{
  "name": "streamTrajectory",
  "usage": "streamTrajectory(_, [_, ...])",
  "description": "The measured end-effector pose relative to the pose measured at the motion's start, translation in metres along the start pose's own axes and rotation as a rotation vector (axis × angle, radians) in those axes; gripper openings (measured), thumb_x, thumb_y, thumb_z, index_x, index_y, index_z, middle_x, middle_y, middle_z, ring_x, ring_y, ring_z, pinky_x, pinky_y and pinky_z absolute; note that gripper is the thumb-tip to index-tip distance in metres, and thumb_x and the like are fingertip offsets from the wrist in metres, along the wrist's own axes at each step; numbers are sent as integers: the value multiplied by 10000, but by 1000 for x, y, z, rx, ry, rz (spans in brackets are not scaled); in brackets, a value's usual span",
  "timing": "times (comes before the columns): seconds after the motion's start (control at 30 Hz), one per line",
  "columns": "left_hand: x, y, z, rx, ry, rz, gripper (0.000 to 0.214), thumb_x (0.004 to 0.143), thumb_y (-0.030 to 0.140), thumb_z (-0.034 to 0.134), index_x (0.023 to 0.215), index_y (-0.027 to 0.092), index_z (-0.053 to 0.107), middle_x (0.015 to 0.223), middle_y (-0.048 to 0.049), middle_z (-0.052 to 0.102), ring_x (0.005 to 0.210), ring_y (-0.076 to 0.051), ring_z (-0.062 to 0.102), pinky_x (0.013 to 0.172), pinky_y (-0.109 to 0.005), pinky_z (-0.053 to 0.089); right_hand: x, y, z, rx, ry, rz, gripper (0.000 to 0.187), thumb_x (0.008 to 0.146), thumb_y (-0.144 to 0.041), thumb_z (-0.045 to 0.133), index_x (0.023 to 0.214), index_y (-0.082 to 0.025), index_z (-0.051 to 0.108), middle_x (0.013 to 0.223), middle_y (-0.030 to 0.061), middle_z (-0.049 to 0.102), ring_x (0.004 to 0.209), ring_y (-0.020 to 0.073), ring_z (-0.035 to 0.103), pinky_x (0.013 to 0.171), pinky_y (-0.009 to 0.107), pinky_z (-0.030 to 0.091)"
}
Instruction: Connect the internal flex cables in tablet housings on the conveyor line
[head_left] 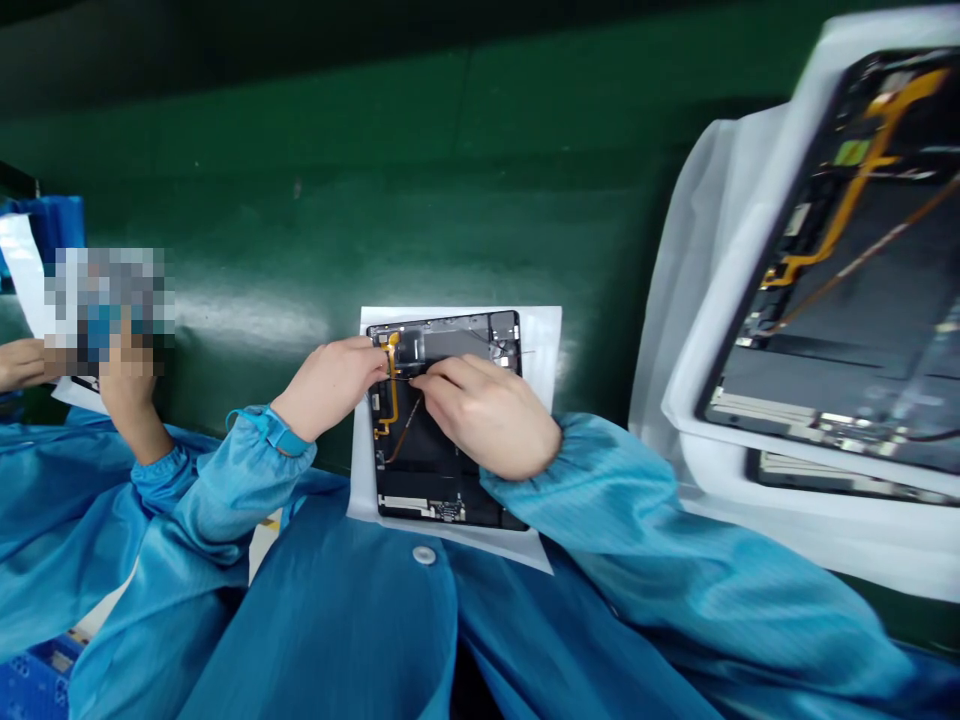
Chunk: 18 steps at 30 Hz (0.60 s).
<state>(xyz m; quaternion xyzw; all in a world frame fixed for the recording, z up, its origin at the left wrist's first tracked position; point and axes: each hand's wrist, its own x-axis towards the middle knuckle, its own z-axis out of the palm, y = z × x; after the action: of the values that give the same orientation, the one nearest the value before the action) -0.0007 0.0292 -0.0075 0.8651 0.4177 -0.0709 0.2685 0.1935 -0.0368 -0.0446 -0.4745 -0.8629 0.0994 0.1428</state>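
Note:
An opened tablet [427,480], its internal parts showing, lies on a white sheet [546,345] close to my body. Along its left side runs an orange flex cable [393,400], and a thin brown cable [405,432] slants over the black interior. My left hand [330,385] rests at the tablet's upper left edge, fingertips pinched together near the orange flex cable. Reaching in from the right, my right hand [487,412] pinches the end of a thin dark cable [402,378] that stretches toward the left fingertips. What the left fingers hold is hidden.
On the right, white foam trays [686,400] are stacked, with another opened tablet [862,340] in the top one. To the left, a co-worker's hands [131,390] work over a blurred-out area. A blue crate [37,685] stands at lower left. The green tabletop [450,220] extends behind.

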Motion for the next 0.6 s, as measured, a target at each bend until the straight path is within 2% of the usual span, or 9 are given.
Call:
streamTrajectory(0.13, [3, 6, -3, 51, -48, 10, 184, 963, 169, 526, 859, 142, 676, 900, -69, 682, 835, -189, 664, 724, -289, 502, 0, -2, 0, 11, -23, 62, 266, 960, -136, 489, 957, -143, 755, 900, 98, 698, 806, 213, 549, 735, 341, 415])
streamTrajectory(0.23, [5, 4, -3, 3, -41, 35, 152, 948, 153, 547, 871, 148, 677, 909, -62, 679, 855, -185, 661, 739, -288, 497, -1, -2, 1, 24, -38, 87, 286, 969, -152, 468, 963, -149, 754, 905, 100, 700, 811, 216, 549, 743, 346, 417])
streamTrajectory(0.33, [8, 1, -3, -54, -44, 94, 115, 929, 142, 578, 967, 175, 682, 984, -48, 679, 922, -182, 656, 784, -287, 495, -2, -1, 2, 41, -39, 89, 290, 969, -155, 462, 978, -144, 752, 913, 104, 699, 819, 216, 549, 748, 348, 419])
streamTrajectory(0.43, [13, 2, -3, -48, -83, 144, 174, 916, 129, 585, 1040, 200, 685, 1038, -44, 670, 970, -184, 649, 786, -279, 483, -4, -1, 4, 39, -35, 82, 287, 968, -151, 463, 967, -144, 750, 914, 104, 698, 829, 214, 554, 753, 345, 419])
streamTrajectory(0.6, [24, 8, -4, 5, -138, 189, 181, 903, 100, 557, 947, 205, 697, 986, -32, 663, 924, -178, 641, 693, -270, 426, -5, -1, 3, 33, 10, 55, 279, 973, -142, 468, 949, -139, 746, 901, 97, 703, 826, 210, 554, 753, 335, 415])
